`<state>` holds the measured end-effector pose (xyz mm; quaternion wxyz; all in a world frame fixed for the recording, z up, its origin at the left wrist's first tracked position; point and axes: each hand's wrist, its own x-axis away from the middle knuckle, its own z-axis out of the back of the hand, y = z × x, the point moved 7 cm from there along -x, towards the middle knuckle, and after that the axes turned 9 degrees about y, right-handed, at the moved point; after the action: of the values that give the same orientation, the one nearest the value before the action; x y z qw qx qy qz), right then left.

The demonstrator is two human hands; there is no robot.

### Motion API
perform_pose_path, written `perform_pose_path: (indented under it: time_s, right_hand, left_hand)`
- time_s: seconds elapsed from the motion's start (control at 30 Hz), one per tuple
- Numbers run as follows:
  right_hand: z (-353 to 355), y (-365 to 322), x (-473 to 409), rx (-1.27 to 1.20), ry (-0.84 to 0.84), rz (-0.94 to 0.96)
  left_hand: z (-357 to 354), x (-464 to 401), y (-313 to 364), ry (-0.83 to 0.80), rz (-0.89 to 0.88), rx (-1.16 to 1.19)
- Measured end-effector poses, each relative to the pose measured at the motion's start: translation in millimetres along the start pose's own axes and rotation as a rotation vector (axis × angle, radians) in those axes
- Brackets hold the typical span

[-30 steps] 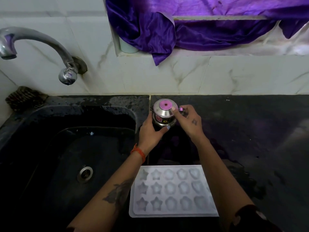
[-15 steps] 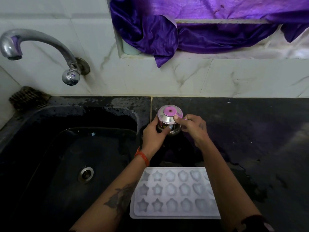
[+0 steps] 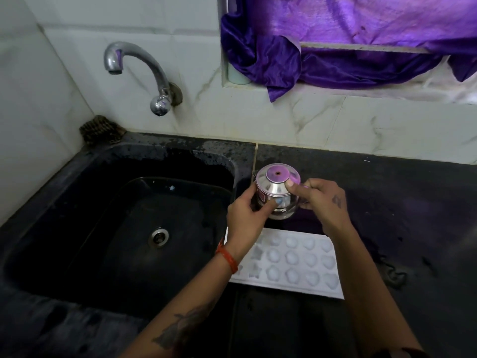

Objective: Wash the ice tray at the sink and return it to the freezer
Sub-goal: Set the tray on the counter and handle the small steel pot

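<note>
With the left hand [image 3: 245, 215] gripping the steel dispenser [image 3: 277, 195] body and the right hand [image 3: 320, 200] pinching its cap, steady it upright over the surface [image 3: 413, 202], the ice tray [image 3: 291, 262] waiting just below beside the sink [image 3: 124, 202].

Two bare forearms in view, no sleeves below the elbow. Left hand [image 3: 245, 215]: orange-red thread band [image 3: 227, 258] wound round the wrist; pale polish on the thumbnail. Left forearm carries a dark tattoo [image 3: 180, 329] (design too blurred to read). Right hand [image 3: 322, 202]: small dark tattoo mark on its back. Dark patterned fabric at the right elbow, frame edge.
</note>
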<state>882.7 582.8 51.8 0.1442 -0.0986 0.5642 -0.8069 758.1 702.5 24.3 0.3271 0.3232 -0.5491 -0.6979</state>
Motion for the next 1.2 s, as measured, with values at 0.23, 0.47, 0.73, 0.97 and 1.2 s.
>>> perform_pose_path:
  time_s: [0.23,0.47,0.73,0.97,1.2]
  right_hand:
    - [15.0,-7.2,42.4,0.118,-0.025,0.075]
    - [21.3,-10.3,64.9,0.242,0.006,0.113]
    - [16.1,-23.3,76.3,0.386,0.041,0.185]
    - [11.4,-33.5,81.7,0.509,0.074,0.238]
    - [4.7,-39.0,84.5,0.573,0.088,0.275]
  left_hand:
    - [14.4,54.2,-5.4,0.037,0.114,0.016]
    - [9.1,82.4,-17.2,-0.004,0.195,0.049]
    - [10.2,89.7,-25.8,-0.037,0.250,0.144]
    - [11.4,90.5,-29.4,-0.075,0.283,0.219]
    - [12.5,90.7,-34.3,-0.108,0.301,0.254]
